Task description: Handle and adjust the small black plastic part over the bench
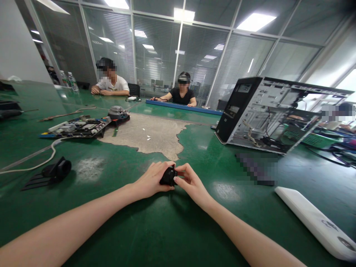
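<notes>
Just above the green table (pixel 133 230), near the middle of the view, I hold a small black plastic part (pixel 167 177); its exact kind is hard to make out. My left hand (pixel 152 178) is closed around its left side, with the thumb beneath and the fingers over the top. The thumb and fingertips of my right hand (pixel 190 181) pinch its right edge. My fingers cover much of the part.
At left lie a black bracket-like piece (pixel 57 170), a circuit board (pixel 83 126) and a round cooling fan (pixel 118 113). An opened computer case (pixel 239 111) stands at right, near a long white object (pixel 311 218). Two people sit across the table.
</notes>
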The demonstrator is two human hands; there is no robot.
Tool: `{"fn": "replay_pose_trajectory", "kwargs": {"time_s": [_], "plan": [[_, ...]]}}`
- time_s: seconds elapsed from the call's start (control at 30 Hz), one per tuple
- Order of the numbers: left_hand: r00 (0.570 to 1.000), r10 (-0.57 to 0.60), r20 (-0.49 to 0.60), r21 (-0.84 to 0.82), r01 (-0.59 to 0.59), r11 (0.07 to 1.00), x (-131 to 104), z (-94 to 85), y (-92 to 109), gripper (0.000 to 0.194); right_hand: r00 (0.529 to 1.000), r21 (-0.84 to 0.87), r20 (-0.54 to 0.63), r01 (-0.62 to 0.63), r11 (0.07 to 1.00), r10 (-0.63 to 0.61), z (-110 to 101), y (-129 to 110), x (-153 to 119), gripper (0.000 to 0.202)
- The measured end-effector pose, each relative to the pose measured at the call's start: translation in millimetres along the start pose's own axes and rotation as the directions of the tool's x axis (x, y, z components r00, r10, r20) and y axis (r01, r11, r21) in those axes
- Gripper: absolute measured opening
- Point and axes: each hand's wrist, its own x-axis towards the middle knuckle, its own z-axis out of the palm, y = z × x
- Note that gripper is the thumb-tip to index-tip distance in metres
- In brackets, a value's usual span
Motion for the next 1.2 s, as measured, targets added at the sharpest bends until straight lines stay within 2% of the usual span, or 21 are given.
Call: {"fn": "replay_pose_trajectory", "kwargs": {"time_s": [0.1,0.33,0.43,0.6,0.87,0.97,1.1,1.2], "plan": [[1.0,0.006,-0.008,-0.003,-0.006,1.0,0.0,0.3,-0.2,0.062,0.999,-0.014,-0.039,0.026,1.0,-0.027,0.1,1.6,1.0,0.016],[1.0,0.005,-0.015,0.003,-0.005,1.0,0.0,1.7,-1.5,0.061,0.999,-0.059,-0.025,-0.045,0.997,0.044,0.5,1.1,1.2,0.024],[1.0,0.006,-0.014,0.003,-0.006,1.0,0.0,1.8,-1.5,0.059,1.0,-0.034,0.011,-0.014,0.999,0.014,0.6,0.4,-0.4,0.023],[1.0,0.018,-0.023,-0.002,-0.018,1.0,0.0,1.7,-1.0,0.061,0.998,-0.023,-0.042,0.038,0.999,-0.039,1.2,1.1,0.0,0.016],[1.0,0.004,-0.006,-0.002,-0.004,1.0,0.1,0.5,-1.1,0.061,0.999,-0.074,-0.016,-0.034,0.997,0.033,-0.2,-0.4,0.0,0.023],[1.0,0.002,-0.004,-0.006,-0.002,1.0,-0.2,-0.1,-0.3,0.06,1.0,-0.062,0.001,0.0,0.998,0.0,-0.1,-1.0,-1.5,0.02],[1.0,0.002,-0.008,-0.014,-0.002,1.0,-0.4,-0.5,0.6,0.062,0.996,-0.107,-0.049,0.066,0.992,-0.071,0.5,0.0,-1.7,0.013],[1.0,-0.007,-0.009,-0.01,0.007,1.0,-0.1,-0.2,0.6,0.062,0.998,-0.12,-0.051,0.034,0.992,-0.041,1.1,-0.1,-0.6,0.016]]}}
